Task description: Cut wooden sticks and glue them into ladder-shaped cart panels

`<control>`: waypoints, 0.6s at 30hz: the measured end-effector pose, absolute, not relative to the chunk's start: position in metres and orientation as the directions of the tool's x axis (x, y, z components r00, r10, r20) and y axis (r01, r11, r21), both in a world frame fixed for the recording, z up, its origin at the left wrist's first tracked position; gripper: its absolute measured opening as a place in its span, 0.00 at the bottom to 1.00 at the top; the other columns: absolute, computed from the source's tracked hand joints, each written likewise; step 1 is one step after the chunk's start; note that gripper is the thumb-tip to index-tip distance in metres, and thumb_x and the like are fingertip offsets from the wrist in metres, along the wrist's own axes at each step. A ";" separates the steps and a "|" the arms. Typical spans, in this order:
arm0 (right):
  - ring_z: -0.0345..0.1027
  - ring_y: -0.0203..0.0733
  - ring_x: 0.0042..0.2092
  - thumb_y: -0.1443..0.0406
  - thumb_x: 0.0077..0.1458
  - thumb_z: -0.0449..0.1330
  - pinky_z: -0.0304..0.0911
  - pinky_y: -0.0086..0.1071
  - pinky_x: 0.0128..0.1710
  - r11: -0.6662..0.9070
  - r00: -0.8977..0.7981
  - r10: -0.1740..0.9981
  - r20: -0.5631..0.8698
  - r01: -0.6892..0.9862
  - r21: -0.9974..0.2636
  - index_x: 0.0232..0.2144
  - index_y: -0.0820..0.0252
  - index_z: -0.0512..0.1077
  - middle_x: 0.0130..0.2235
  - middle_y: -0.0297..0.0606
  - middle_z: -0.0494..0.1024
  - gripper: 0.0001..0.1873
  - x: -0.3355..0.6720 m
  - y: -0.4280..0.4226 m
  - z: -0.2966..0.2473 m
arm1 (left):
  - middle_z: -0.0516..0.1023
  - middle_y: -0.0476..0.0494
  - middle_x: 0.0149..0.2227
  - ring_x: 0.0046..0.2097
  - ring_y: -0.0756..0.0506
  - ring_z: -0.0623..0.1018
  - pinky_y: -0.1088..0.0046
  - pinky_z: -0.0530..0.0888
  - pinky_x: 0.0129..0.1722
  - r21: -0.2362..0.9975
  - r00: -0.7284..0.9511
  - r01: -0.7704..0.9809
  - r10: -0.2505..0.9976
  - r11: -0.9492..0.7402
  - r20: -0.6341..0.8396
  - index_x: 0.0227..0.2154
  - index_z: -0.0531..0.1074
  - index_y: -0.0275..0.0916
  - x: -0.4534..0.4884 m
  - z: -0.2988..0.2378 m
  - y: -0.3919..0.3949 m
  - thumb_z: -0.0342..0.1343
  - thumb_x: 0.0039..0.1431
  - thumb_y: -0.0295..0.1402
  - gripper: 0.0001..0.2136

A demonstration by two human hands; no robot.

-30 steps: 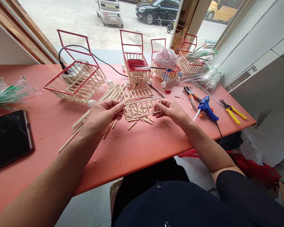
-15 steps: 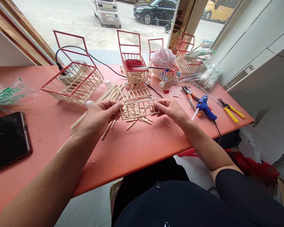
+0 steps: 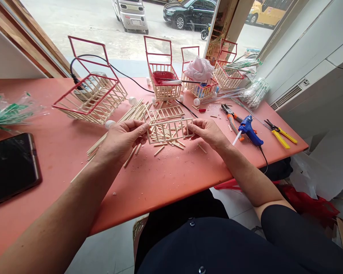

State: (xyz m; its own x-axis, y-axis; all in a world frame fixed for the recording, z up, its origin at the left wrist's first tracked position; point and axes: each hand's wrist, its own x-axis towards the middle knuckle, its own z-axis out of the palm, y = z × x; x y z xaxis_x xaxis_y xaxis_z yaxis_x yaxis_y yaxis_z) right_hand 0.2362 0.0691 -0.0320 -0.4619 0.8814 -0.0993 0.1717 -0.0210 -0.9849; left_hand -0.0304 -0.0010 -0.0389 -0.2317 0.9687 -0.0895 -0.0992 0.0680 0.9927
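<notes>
A small ladder-like panel of pale wooden sticks (image 3: 169, 130) is held upright just above the pink table (image 3: 171, 175). My left hand (image 3: 122, 139) pinches its left end and my right hand (image 3: 207, 132) pinches its right end. Beneath and behind the panel lie loose sticks (image 3: 131, 114) and another flat stick panel (image 3: 167, 112). A blue glue gun (image 3: 249, 131) rests on the table just right of my right hand.
Several stick-built model carts with red frames stand behind: one tipped over (image 3: 93, 93) at left, others (image 3: 163, 82) at the back. Pliers (image 3: 230, 114), yellow-handled cutters (image 3: 281, 135), a dark tablet (image 3: 13, 165), bagged sticks (image 3: 254, 93) and a black cable (image 3: 125, 76) also lie about.
The stick panel has been turned up from a tilted, flatter pose to stand more upright between both hands. The hands have stayed in about the same place.
</notes>
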 end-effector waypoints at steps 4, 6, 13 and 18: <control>0.79 0.34 0.33 0.44 0.55 0.76 0.73 0.25 0.34 -0.024 -0.450 0.888 -0.092 0.155 -0.988 0.31 0.61 0.80 0.36 0.40 0.88 0.26 0.236 0.069 -0.032 | 0.76 0.50 0.23 0.25 0.52 0.71 0.75 0.68 0.27 0.989 -0.219 -0.127 0.970 0.082 -0.109 0.27 0.80 0.36 -0.029 -0.036 -0.002 0.80 0.39 0.40 0.17; 0.79 0.34 0.33 0.41 0.52 0.77 0.73 0.26 0.34 -0.010 -0.453 0.889 -0.074 0.142 -0.990 0.31 0.61 0.80 0.36 0.40 0.88 0.29 0.236 0.068 -0.032 | 0.76 0.50 0.23 0.25 0.52 0.72 0.75 0.69 0.27 0.988 -0.221 -0.134 0.969 0.083 -0.111 0.26 0.79 0.36 -0.029 -0.034 -0.002 0.80 0.37 0.39 0.18; 0.79 0.35 0.35 0.36 0.50 0.76 0.73 0.26 0.34 0.050 -0.455 0.890 -0.022 0.145 -0.988 0.31 0.60 0.80 0.37 0.40 0.88 0.33 0.235 0.066 -0.030 | 0.75 0.50 0.22 0.25 0.51 0.71 0.73 0.68 0.28 0.994 -0.252 -0.104 0.965 0.042 -0.067 0.27 0.80 0.37 -0.029 -0.037 -0.002 0.79 0.40 0.41 0.17; 0.82 0.37 0.35 0.37 0.47 0.78 0.74 0.27 0.34 -0.028 -0.459 0.885 -0.083 0.126 -0.992 0.32 0.61 0.80 0.38 0.41 0.88 0.34 0.236 0.067 -0.030 | 0.76 0.50 0.23 0.26 0.52 0.72 0.74 0.71 0.30 0.990 -0.274 -0.137 0.958 0.042 -0.078 0.27 0.80 0.37 -0.029 -0.038 0.000 0.79 0.44 0.39 0.16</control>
State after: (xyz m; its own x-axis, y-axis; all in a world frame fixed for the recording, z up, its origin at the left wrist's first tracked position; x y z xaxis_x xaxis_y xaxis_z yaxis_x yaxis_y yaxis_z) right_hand 0.2355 0.0673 -0.0300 -0.4590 0.8846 -0.0832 0.1257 -0.0280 -0.9917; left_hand -0.0286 -0.0005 -0.0384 -0.2743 0.9585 -0.0783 -0.1371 0.0416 0.9897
